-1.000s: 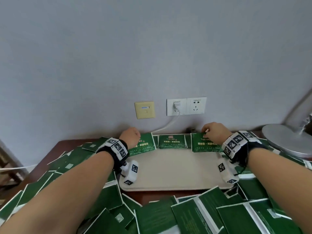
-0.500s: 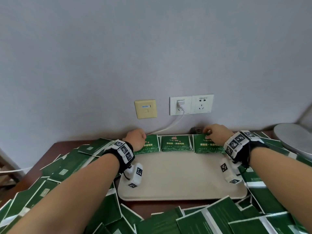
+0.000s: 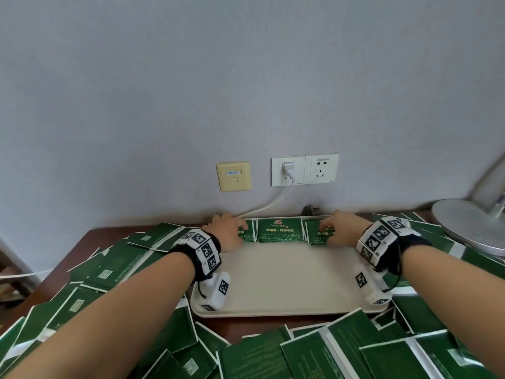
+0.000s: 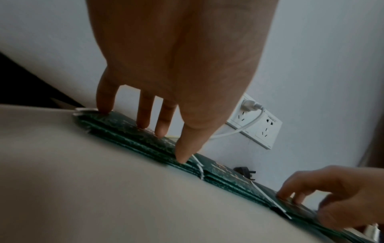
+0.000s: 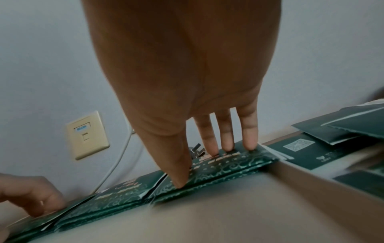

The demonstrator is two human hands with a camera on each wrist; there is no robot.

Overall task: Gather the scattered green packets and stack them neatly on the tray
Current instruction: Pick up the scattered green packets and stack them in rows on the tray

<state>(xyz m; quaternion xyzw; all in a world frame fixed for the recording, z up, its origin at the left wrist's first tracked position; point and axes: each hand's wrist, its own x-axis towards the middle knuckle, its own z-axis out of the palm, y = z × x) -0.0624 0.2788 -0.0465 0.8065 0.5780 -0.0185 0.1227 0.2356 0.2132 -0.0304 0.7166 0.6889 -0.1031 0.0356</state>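
Both hands now lie further over the outer stacks than half a second ago, and the tray fills more of the head view.

Head view: a beige tray (image 3: 276,280) sits on the brown bench (image 3: 90,239) against a grey wall. Three stacks of green packets stand in a row along the tray's far edge. The left hand (image 3: 228,231) rests on the left stack (image 3: 246,235); the right hand (image 3: 341,231) rests on the right stack (image 3: 317,236); the middle stack (image 3: 278,231) is untouched. Loose packets (image 3: 314,354) cover the bench to the left, right and front of the tray. Wall sockets (image 3: 304,169) hold a white plug and cable, a cream wall plate (image 3: 233,176) is beside them, and a round lamp base (image 3: 470,222) stands at far right.

Left wrist view: the left hand (image 4: 180,65) is open, its straight fingers (image 4: 143,115) spread and pressing down with their tips on the top of the left stack (image 4: 124,126). The right hand (image 4: 336,194) shows at lower right.

Right wrist view: the right hand (image 5: 187,65) is likewise open, fingertips (image 5: 226,139) and thumb touching the top packet of the right stack (image 5: 218,166). Loose packets (image 5: 307,148) lie beyond the tray edge.
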